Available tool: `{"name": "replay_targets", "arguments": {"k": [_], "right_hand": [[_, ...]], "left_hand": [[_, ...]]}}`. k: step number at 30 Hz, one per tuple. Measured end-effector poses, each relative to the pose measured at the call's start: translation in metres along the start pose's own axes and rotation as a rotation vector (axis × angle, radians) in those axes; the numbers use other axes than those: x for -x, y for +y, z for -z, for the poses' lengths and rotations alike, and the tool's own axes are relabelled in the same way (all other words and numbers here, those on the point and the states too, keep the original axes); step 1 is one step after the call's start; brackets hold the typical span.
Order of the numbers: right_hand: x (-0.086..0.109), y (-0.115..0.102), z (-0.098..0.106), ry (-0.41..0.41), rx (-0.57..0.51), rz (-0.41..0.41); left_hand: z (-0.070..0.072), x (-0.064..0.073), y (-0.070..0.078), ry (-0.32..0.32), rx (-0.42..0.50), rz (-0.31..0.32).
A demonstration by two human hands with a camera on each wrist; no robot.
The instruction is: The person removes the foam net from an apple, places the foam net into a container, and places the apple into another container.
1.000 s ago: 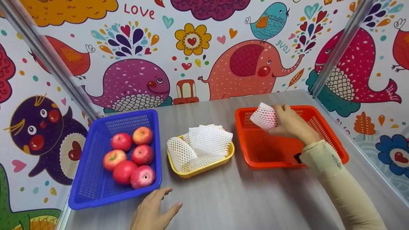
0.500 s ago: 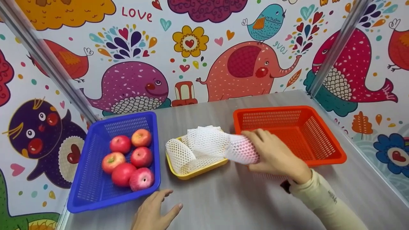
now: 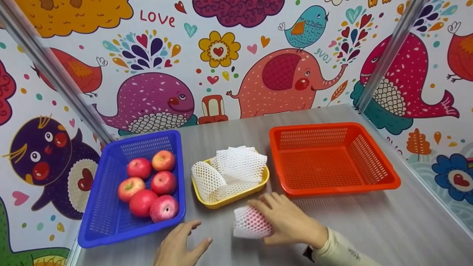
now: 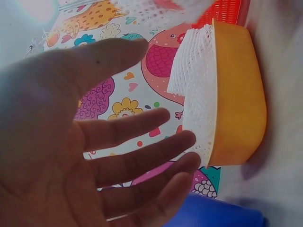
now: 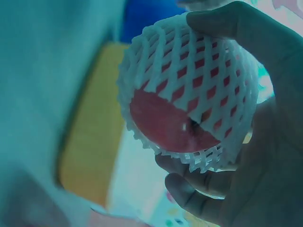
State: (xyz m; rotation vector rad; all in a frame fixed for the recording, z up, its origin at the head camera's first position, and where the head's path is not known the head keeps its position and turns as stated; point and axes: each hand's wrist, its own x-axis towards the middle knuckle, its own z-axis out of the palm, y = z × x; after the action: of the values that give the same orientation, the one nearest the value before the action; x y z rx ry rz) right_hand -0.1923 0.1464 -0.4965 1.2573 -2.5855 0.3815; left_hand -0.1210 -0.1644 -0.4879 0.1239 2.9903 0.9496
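Observation:
My right hand (image 3: 292, 221) grips an apple in a white foam net (image 3: 253, 222), just in front of the yellow basket. In the right wrist view the apple's red skin (image 5: 165, 125) shows through the open end of the net, with the thumb on one side and fingers on the other. My left hand (image 3: 181, 244) is near the blue basket's front corner, fingers spread and holding nothing; the left wrist view shows its palm and separated fingers. White foam nets (image 3: 240, 166) fill the yellow basket (image 3: 218, 203) between the two larger baskets.
On the left, the blue basket (image 3: 98, 207) contains several bare red apples (image 3: 143, 202). A red basket (image 3: 336, 190) stands on the right with nothing in it. Printed panels (image 3: 218, 22) on metal posts enclose the grey table (image 3: 221, 244).
My right hand has carried the netted apple out of the red basket, left and toward me, past the yellow basket's right end. The left hand has stayed nearly still.

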Motion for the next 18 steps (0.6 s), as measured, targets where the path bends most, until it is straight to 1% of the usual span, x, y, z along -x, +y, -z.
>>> {"name": "replay_targets", "arguments": {"k": [3, 7, 11, 18], "right_hand": [[0.004, -0.007, -0.017, -0.048, 0.000, 0.009], [0.008, -0.011, -0.031, -0.075, 0.003, 0.018], [0.010, -0.012, -0.036, -0.082, 0.006, 0.005], [0.011, -0.010, -0.038, -0.093, 0.000, -0.013]], "left_hand": [[-0.001, 0.001, -0.001, 0.007, 0.004, -0.010], [-0.003, 0.001, -0.002, 0.002, 0.003, -0.020], [-0.003, 0.000, -0.003, -0.006, 0.005, -0.021], [-0.004, -0.002, -0.003, -0.027, 0.022, 0.000]]}}
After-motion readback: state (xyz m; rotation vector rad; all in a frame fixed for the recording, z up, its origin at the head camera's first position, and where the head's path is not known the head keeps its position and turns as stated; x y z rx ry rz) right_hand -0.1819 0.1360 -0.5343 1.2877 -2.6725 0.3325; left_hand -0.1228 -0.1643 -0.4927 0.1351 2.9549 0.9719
